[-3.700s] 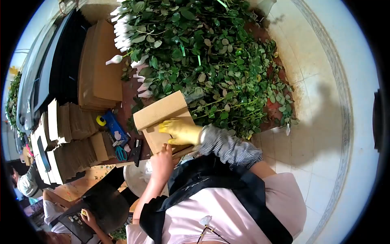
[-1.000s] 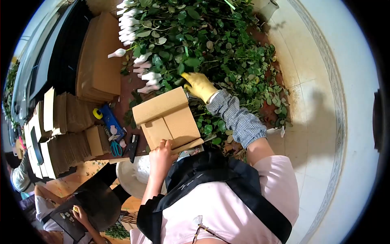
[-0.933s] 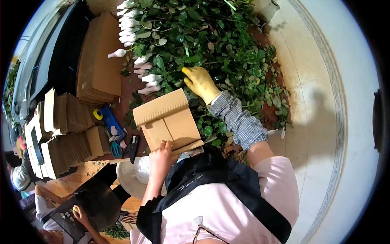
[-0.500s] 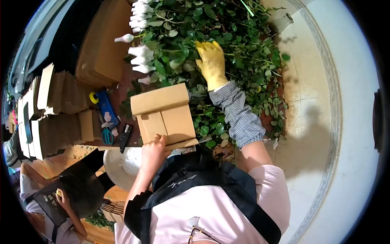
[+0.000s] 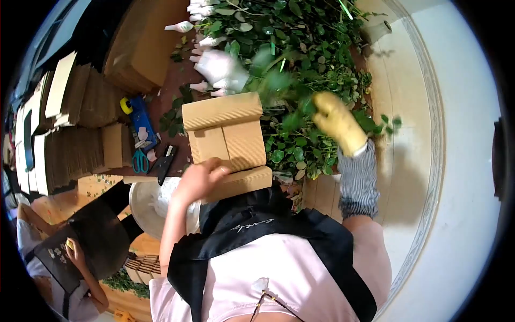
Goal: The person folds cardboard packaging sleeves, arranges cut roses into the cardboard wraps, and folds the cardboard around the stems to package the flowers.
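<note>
My left hand [image 5: 199,182], bare, lies at the near left of a folded corrugated cardboard wrapper [image 5: 244,145], its fingers curled over the near flap. The wrapper rests at the table's front edge, with its far end rolled up. My right hand [image 5: 338,121], in a yellow rubber glove, is closed round the stem end of a rose [image 5: 220,70]. The rose is smeared by motion; its pale head in a white net sleeve points left, above the far side of the wrapper. Whether I hold one stem or more, I cannot tell.
A big pile of leafy rose stems [image 5: 306,48] covers the table's far right. To the left are a stapler [image 5: 167,161], teal scissors [image 5: 140,161], a blue tape dispenser [image 5: 142,121] and cardboard stacks [image 5: 75,155]. A white bucket [image 5: 140,206] stands below; another person [image 5: 64,257] sits at lower left.
My gloved right hand has drawn back toward me and to the right, pulling a rose from the pile. My left hand stays at the wrapper's near edge, and the view has shifted slightly.
</note>
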### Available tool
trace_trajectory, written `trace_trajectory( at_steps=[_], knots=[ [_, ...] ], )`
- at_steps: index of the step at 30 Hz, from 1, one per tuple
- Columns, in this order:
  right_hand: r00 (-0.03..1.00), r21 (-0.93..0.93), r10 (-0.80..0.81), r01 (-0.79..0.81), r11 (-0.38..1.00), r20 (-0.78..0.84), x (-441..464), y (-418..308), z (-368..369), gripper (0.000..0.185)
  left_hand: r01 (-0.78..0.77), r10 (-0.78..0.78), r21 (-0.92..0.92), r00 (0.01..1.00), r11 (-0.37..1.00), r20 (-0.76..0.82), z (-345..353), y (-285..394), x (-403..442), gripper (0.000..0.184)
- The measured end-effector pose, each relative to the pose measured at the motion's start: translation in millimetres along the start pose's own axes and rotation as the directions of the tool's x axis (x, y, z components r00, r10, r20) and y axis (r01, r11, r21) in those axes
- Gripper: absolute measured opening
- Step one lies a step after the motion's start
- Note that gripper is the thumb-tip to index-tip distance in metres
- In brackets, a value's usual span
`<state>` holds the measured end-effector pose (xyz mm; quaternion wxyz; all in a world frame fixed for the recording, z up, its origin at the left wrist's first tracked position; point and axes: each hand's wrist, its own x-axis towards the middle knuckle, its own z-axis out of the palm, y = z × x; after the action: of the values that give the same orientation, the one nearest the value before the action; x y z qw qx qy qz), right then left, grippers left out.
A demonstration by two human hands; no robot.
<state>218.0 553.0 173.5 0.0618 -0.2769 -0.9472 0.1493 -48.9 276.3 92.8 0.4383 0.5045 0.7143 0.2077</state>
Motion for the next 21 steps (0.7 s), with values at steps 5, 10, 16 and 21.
trace_trajectory(
  at_steps=[5,10,16,21],
  knots=[
    [0.955,-0.009,-0.087,0.094,0.996,0.283,-71.3,-34.4,115.0,0.036,0.083,0.178,-0.8,0.956,0.594,0.232,-14.7,-73.6,28.9,0.072],
    [0.853,-0.159,0.058,0.03,0.987,0.519,-69.3,-38.6,121.7,0.039,-0.287,0.286,-0.034,0.958,0.957,-0.008,6.3,-34.1,11.4,0.032],
    [0.974,0.636,-0.001,-0.147,0.758,0.225,33.5,3.6,35.1,0.05,-0.236,0.235,0.008,0.966,0.972,-0.111,17.3,-26.5,8.9,0.028],
    [0.985,-0.355,0.171,-0.168,0.92,-0.022,125.9,110.1,139.3,0.03,-0.23,0.231,0.026,0.955,0.973,-0.186,22.9,-23.1,8.0,0.025]
  ],
)
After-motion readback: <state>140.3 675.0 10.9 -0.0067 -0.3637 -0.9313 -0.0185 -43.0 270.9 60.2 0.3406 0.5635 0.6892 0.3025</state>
